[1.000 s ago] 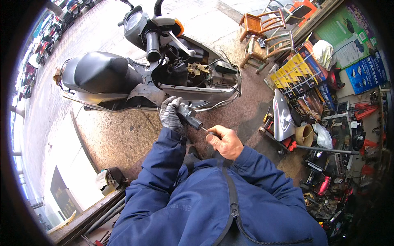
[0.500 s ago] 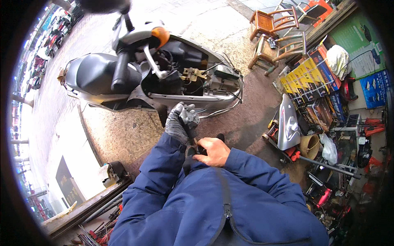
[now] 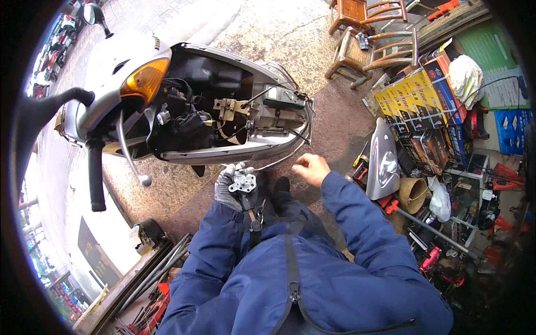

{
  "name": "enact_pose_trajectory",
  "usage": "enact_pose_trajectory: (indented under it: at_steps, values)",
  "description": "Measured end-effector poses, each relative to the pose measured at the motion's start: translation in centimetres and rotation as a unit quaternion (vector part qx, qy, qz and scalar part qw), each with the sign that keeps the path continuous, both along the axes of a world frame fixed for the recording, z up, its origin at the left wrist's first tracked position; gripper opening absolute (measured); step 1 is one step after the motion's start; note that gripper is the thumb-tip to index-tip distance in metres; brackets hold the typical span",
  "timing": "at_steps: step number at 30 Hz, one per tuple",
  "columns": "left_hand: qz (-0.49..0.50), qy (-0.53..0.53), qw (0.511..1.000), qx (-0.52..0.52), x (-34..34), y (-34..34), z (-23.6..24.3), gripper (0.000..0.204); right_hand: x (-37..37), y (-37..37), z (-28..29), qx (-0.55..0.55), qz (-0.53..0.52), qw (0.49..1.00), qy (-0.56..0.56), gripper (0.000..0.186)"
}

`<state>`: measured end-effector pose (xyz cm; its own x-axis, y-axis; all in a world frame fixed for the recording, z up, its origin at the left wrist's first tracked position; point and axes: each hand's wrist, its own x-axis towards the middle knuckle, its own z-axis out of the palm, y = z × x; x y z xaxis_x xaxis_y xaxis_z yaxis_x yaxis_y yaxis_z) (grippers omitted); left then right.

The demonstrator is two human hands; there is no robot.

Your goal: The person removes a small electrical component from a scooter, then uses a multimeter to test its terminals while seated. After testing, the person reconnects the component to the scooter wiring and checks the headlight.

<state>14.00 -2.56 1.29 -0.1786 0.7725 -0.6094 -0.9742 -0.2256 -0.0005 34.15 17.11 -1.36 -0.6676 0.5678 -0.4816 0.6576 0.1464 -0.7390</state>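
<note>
My left hand, in a grey knitted glove, is closed around a silver metal part with several round holes. A dark, narrow piece hangs below this part in front of my jacket; where it joins is hard to make out. My bare right hand is apart from it to the right, its fingers loosely bent with nothing visible in them. Just beyond both hands stands a silver scooter with its front panels off. Wiring and a brass-coloured bracket show inside its body.
The scooter's handlebar grip and brake lever jut out at the left. A loose silver body panel leans at the right, near stacked boxes and scattered tools. Wooden chairs stand at the back right.
My right hand has left the metal part and moved to the right and away from me. The scooter's front and handlebar now appear larger and further left.
</note>
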Motion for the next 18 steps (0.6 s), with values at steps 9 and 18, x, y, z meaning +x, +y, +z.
enact_pose_trajectory:
  at_steps: [9, 18]
  values:
    - [-0.099, 0.004, 0.995, 0.02, -1.7, 4.4, -4.9, 0.041, -6.0, 14.4, -6.9, 0.161, 0.035, 0.978, -0.126, 0.064]
    - [-0.052, 0.027, 0.981, -0.185, 0.8, 8.0, -7.4, 0.04, -13.0, 22.2, -15.2, 0.184, 0.182, 0.954, -0.151, 0.096]
